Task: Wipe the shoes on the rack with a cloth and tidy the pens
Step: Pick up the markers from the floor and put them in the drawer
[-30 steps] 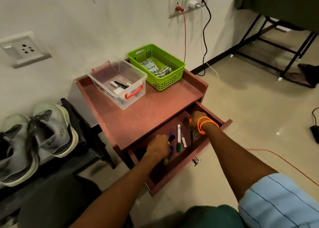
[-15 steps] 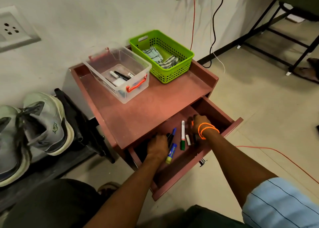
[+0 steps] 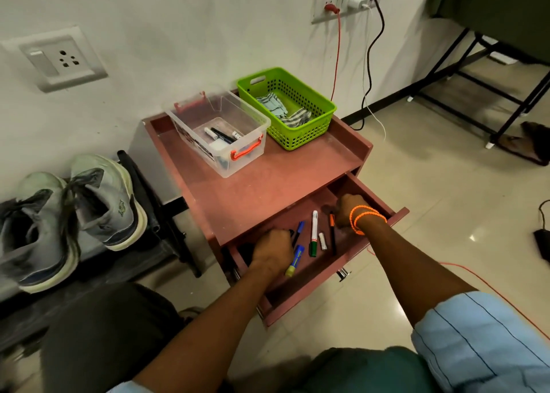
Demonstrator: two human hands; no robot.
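Both hands are in the open drawer [image 3: 384, 205]: left hand [image 3: 272, 251] curled over pens [image 3: 313, 233], right hand [image 3: 346, 209] curled at the far end, grip unclear for both. Shoes [image 3: 89, 202] left of drawer; cloth [image 3: 282, 110] in green basket [image 3: 297, 137] behind it.

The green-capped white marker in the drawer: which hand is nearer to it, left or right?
Left, by a narrow margin. The left hand is just left of the green-capped white marker, with two blue pens between. The right hand is right of it, beyond an orange-tipped pen.
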